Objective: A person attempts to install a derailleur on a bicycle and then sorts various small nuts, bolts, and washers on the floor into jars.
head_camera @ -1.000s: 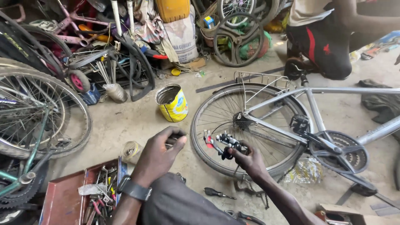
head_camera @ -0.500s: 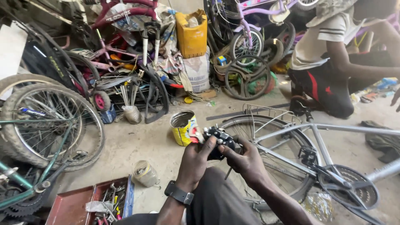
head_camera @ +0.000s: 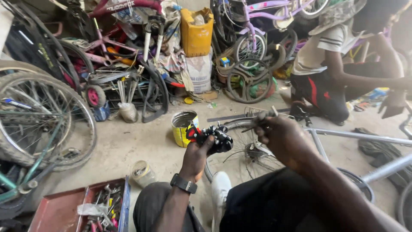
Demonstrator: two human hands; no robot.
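A dusty concrete floor (head_camera: 137, 141) in a crowded bike workshop, with bicycles and wheels piled along the back and a yellow paint tin (head_camera: 183, 127) standing in the open. A red toolbox (head_camera: 81, 210) lies at the lower left, and another person (head_camera: 339, 77) crouches at the upper right. The left hand (head_camera: 195, 157) is closed around a black and red gear changer (head_camera: 212, 137), held up over the knees. The right hand (head_camera: 283, 139) is just beside it, apart, pinching a thin metal tool (head_camera: 257, 125) above a silver bicycle's rear wheel (head_camera: 244, 159)
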